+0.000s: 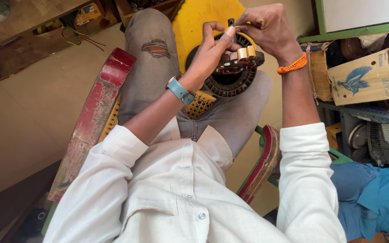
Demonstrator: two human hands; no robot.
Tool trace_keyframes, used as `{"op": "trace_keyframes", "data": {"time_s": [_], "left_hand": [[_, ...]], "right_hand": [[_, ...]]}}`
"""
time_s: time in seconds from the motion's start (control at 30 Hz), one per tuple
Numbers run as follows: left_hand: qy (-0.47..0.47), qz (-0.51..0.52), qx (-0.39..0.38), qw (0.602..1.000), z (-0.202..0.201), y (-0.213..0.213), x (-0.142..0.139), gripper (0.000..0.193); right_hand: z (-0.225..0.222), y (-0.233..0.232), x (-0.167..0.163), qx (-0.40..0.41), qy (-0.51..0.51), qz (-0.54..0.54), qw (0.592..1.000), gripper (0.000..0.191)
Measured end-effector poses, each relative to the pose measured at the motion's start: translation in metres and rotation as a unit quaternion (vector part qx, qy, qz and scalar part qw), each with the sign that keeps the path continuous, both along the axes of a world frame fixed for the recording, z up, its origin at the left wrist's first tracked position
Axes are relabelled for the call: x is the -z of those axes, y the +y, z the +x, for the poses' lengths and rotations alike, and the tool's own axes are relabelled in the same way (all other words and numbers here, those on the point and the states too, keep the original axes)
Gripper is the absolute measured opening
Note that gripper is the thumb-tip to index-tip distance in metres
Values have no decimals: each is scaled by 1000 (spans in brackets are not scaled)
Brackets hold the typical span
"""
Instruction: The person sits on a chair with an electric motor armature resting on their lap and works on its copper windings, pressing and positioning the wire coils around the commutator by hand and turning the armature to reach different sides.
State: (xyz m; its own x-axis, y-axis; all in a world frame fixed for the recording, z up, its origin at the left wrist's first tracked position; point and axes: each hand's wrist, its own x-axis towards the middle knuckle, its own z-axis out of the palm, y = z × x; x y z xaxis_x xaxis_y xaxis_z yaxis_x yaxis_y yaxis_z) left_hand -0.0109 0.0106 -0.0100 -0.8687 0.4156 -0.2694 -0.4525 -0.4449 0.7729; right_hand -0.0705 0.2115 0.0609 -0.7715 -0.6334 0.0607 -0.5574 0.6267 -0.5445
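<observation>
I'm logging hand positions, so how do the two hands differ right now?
The left hand wears a blue wristband and presses its fingers on the round fan motor core. The right hand wears an orange thread band and pinches a small dark part above it. Both work over the lap.

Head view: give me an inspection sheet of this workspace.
Surface: person's lap on a worn red-armed chair.
Job's things: round black slotted motor core with copper coils, resting on the right thigh.
Clutter: cardboard box, fan parts on the shelf at right.
Grippers: left hand steadies the core; right hand pinches a small dark piece above it.
Cables: thin wires on the floor.
Surroundings: yellow stool, tiled floor, someone in blue.
</observation>
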Motion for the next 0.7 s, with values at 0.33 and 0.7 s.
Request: {"op": "trace_keyframes", "data": {"time_s": [0.33,0.7], "left_hand": [[64,29,26,997,0,-7,12,63],[174,16,-11,985,6,1,19,41]], "right_hand": [[6,-22,-45,-42,54,55,996,15],[89,-47,-90,85,78,85,990,14]]}}
